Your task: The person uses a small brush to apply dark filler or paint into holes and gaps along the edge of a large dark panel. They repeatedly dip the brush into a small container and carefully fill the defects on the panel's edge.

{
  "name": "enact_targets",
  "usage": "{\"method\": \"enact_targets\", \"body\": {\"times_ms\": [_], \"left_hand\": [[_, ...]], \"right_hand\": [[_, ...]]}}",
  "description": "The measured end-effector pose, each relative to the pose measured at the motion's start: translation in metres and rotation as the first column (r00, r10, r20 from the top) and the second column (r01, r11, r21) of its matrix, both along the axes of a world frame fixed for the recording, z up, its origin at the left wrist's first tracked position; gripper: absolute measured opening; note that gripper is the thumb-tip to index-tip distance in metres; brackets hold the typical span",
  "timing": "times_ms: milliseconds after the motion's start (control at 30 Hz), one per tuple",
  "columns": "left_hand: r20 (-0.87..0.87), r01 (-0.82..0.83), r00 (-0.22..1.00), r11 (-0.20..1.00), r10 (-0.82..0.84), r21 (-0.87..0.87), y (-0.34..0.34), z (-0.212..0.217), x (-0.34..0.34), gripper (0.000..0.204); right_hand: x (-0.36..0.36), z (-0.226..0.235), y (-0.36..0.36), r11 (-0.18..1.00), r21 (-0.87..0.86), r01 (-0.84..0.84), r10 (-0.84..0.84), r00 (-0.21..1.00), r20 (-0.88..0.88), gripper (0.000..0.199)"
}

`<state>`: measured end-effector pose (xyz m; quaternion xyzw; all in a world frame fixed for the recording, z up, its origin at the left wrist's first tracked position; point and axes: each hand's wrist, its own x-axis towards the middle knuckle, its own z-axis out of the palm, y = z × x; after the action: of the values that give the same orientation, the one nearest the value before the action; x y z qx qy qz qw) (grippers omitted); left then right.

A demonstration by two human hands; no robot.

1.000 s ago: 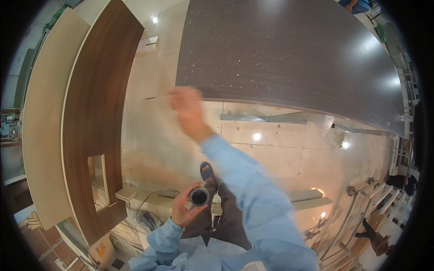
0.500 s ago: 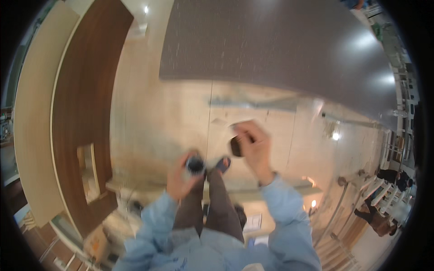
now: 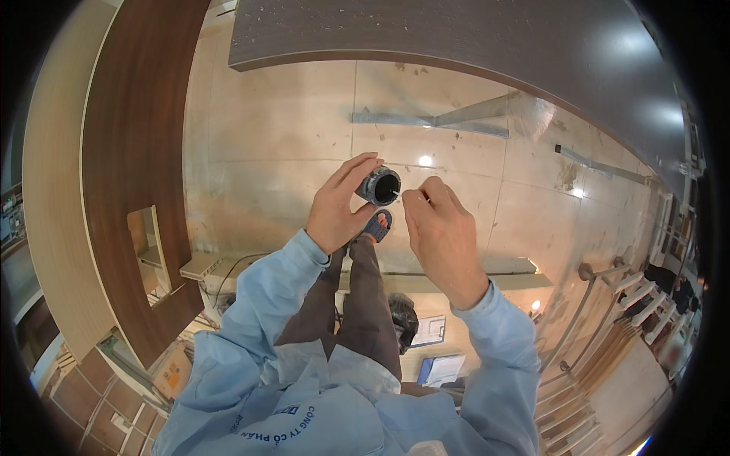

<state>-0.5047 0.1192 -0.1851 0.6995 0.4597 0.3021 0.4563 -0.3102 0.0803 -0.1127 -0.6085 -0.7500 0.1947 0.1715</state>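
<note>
My left hand (image 3: 332, 209) is curled around a small dark round pot (image 3: 368, 187). Its mouth is uncovered and tilted toward my right hand; the inside is dark and I cannot make out its contents. The fingers of my right hand (image 3: 447, 239) are pinched together beside the pot's rim. A thin pale stick (image 3: 396, 193) juts from that pinch, with its tip at the mouth of the pot. The stick's other end is hidden by my fingers. Both hands are held out in front of my body, above the floor.
A large dark board (image 3: 426, 34) spans the far side. On the left stand a brown panel (image 3: 137, 144) with a rectangular cutout and a paler panel (image 3: 57, 167). Metal supports (image 3: 464, 125) are near the floor. A clipboard (image 3: 430, 331) lies near my legs; a rack (image 3: 585, 334) stands right.
Both hands have moved away from my body and come together, the left bringing the pot. The dark thing seen in my right hand earlier no longer shows; a thin pale stick shows there.
</note>
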Motion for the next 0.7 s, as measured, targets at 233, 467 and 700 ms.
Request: {"method": "enact_targets", "body": {"times_ms": [233,467,700], "left_hand": [[0.018,0.022,1.000,0.999,-0.022,-0.027,-0.014,0.000,0.010,0.073],[0.074,-0.059,0.995,0.989,0.070,-0.138,-0.026,-0.002,-0.003,0.074],[0.035,-0.091,0.994,0.978,0.099,-0.186,-0.032,-0.006,-0.004,0.068]], "right_hand": [[0.002,-0.005,0.000,0.998,-0.062,-0.008,0.016,0.993,0.120,0.019],[0.024,0.014,-0.016,0.999,-0.030,-0.034,0.032,0.999,-0.041,0.012],[0.022,0.006,-0.018,0.998,0.001,-0.065,0.065,0.994,-0.090,0.015]]}}
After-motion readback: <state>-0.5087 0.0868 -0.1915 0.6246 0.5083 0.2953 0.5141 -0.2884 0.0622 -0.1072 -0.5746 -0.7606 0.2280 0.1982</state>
